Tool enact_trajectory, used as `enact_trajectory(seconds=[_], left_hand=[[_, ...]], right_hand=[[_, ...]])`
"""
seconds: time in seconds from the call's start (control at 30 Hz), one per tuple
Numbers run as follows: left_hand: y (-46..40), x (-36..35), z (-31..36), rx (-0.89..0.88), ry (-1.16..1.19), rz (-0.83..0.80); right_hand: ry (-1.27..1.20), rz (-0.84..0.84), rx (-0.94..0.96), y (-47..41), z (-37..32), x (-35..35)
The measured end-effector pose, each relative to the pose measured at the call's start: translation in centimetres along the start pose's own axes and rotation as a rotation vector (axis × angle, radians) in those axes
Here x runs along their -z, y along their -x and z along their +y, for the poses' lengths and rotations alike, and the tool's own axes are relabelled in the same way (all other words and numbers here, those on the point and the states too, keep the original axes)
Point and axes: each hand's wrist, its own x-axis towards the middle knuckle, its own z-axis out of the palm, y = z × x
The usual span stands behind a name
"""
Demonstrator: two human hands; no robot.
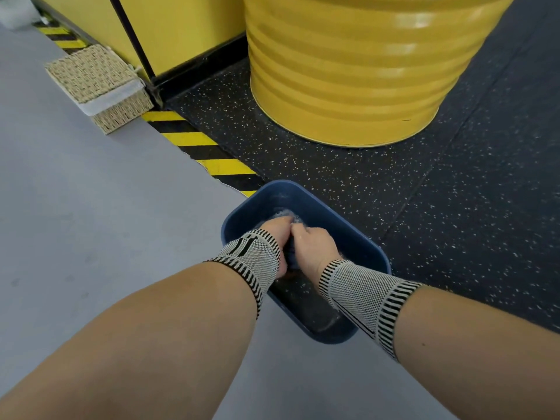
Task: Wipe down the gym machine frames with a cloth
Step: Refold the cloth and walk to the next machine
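Both hands (298,241) on cloth (291,258), no txt

I am looking down at a gym or training-hall floor: black rubber flooring (454,189) flecked with white is meeting a grey smooth surface (91,222) along yellow-and-black hazard tape (209,153). A large ribbed yellow drum (348,71) and a yellow wall panel (181,28) are standing behind, with a woven basket (100,86) sitting nearby.

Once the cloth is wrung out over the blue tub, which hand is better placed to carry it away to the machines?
Probably the right hand: it sits on top of the dark cloth, fingers curled round it. The left hand also has a grip on it, beside the right, above the blue tub. The difference is slight.
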Motion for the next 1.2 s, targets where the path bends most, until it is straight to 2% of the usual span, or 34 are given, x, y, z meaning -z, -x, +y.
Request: enact_trajectory(seconds=[0.07,0.13,0.17,0.23,0.37,0.43,0.5,0.53,0.57,0.6,0.63,0.7,0.73,0.77,0.8,0.87,1.0,1.13,1.2], left_hand=[[0.3,-0.2,0.0,-0.023,-0.047,0.044],[-0.1,-0.7,0.5,0.155,0.198,0.018],[-0.2,-0.4,0.9,0.214,0.210,0.030],[0.6,0.3,1.8,0.207,0.073,0.125],[0.3,0.7,1.1,0.148,-0.221,0.097],[-0.1,0.3,0.5,0.154,-0.336,0.062],[0.2,0.5,0.8,0.139,-0.382,0.047],[0.1,0.5,0.9,0.119,-0.353,0.054],[0.2,0.5,0.8,0.126,-0.216,0.063],[0.4,0.6,0.6,0.110,-0.138,-0.043],[1.0,0.6,0.8,0.039,-0.161,-0.108],[1.2,-0.3,1.9,-0.035,-0.065,-0.082],[0.7,-0.8,1.5,0.031,-0.011,-0.022],[0.5,-0.8,1.1,0.125,0.122,0.014],[0.5,-0.4,1.3,0.125,0.099,0.058],[-0.3,0.3,1.1,0.147,-0.090,0.046],[-0.7,0.1,1.6,0.188,-0.277,0.048],[-0.1,0.4,1.1,0.140,-0.261,0.084],[0.4,0.4,0.8,0.096,-0.381,0.110]], right_hand=[[0.088,0.005,0.024,0.1,0.2,0.1],[0.305,-0.002,0.055,-0.3,0.6,0.4],[0.401,-0.027,0.040,-0.8,0.6,0.3],[0.571,-0.115,-0.024,-1.6,0.9,0.1],[0.930,-0.244,-0.123,-1.9,2.5,0.0],[0.884,-0.256,-0.167,-1.4,2.2,0.5],[0.672,-0.262,-0.141,-1.2,0.9,0.7],[0.553,-0.268,-0.091,-1.2,0.3,0.6],[0.444,-0.273,-0.042,-1.2,-0.1,0.3],[0.339,-0.252,-0.032,-1.0,-0.4,0.1],[0.221,-0.176,-0.047,-0.9,-0.2,0.0],[0.099,-0.049,-0.017,-0.6,0.2,0.0],[0.080,-0.009,0.027,-0.3,0.3,-0.1],[0.095,0.018,0.060,-0.1,0.4,0.1],[0.107,0.033,0.090,0.2,0.3,0.1],[0.196,0.010,0.106,0.3,0.0,0.1],[0.278,0.000,0.023,-0.7,0.2,0.6],[0.544,-0.185,-0.037,-0.2,2.2,0.0],[0.716,-0.276,-0.109,-0.2,2.7,-0.2]])
